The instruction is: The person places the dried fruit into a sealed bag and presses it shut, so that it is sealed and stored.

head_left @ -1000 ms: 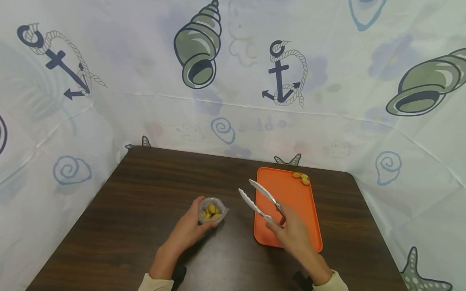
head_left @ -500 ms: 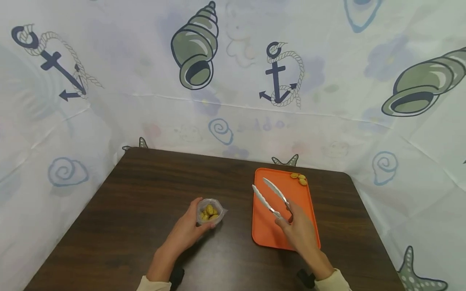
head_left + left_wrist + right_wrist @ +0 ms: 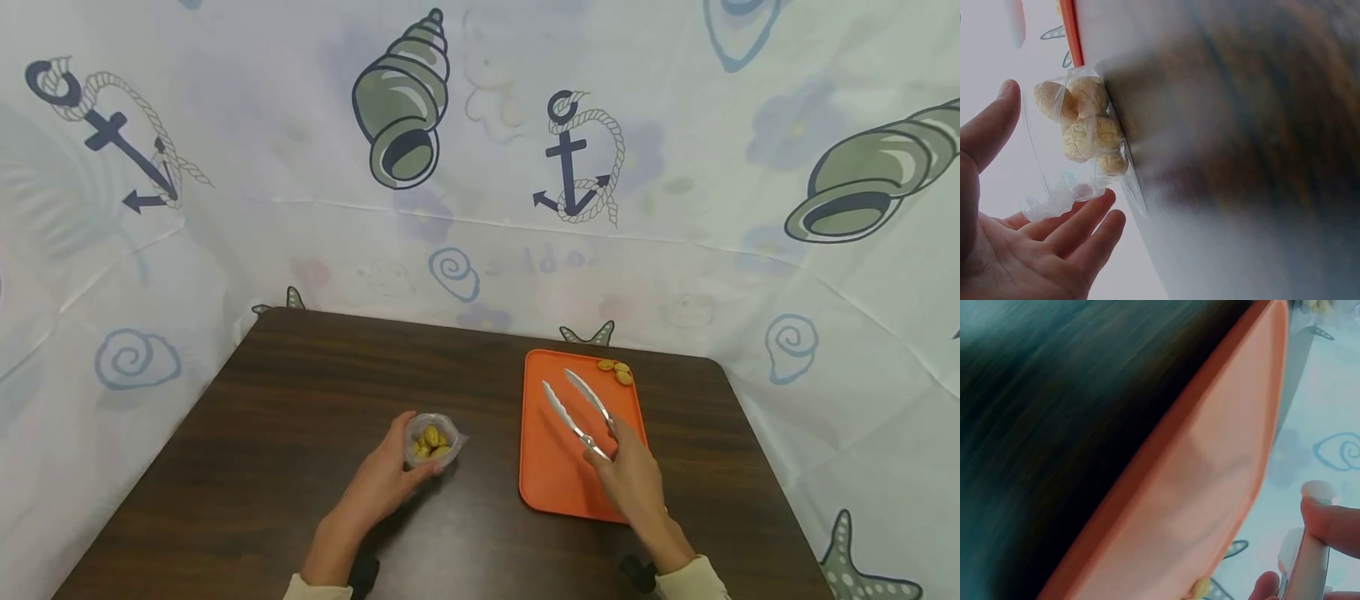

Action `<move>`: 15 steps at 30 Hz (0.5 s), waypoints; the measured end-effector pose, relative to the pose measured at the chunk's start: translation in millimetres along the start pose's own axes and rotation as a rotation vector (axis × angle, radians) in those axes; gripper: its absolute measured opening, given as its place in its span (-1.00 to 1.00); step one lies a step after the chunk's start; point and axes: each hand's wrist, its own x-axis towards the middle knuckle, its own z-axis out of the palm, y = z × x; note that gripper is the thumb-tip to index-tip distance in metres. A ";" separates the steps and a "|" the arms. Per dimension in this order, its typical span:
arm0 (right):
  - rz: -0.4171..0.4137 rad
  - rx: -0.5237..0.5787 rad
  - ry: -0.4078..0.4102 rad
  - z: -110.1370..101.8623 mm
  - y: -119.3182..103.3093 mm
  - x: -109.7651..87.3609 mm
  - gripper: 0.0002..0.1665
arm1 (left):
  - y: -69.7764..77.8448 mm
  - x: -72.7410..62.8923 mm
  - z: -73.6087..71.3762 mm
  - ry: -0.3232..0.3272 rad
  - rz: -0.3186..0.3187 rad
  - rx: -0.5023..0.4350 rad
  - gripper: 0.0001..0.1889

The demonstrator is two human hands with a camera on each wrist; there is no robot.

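My left hand (image 3: 378, 479) holds a clear plastic bag (image 3: 455, 423) upright at its rim on the dark table, thumb on one side and fingers on the other. Several wrinkled yellow oval pieces (image 3: 1092, 137) lie inside; their kind is unclear. My right hand (image 3: 630, 475) grips metal tongs (image 3: 576, 427) over the orange tray (image 3: 543, 487). The tongs' two arms are spread apart, tips toward the far edge, with nothing between them. At the tray's far right corner sit several similar yellow pieces (image 3: 623, 378). In the right wrist view the tongs (image 3: 1310, 565) show only partly.
The dark wood-grain table (image 3: 322, 375) runs back to a white curtain (image 3: 495, 217) printed with shells and anchors. The same curtain hangs along the left and right sides. The tray has a low raised rim.
My right hand has moved the tongs rightward, from the tray's left edge to above its middle. My left hand still holds the bag in place. The view shifted slightly.
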 end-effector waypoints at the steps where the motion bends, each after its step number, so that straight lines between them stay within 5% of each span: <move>1: -0.003 -0.010 0.006 -0.3 1.6 0.8 -0.21 | 0.3 0.2 0.1 0.000 -0.002 0.000 0.02; 15: 0.033 -0.112 0.029 -2.1 25.3 11.1 -0.21 | 1.0 -0.7 0.4 -0.003 -0.009 -0.003 0.02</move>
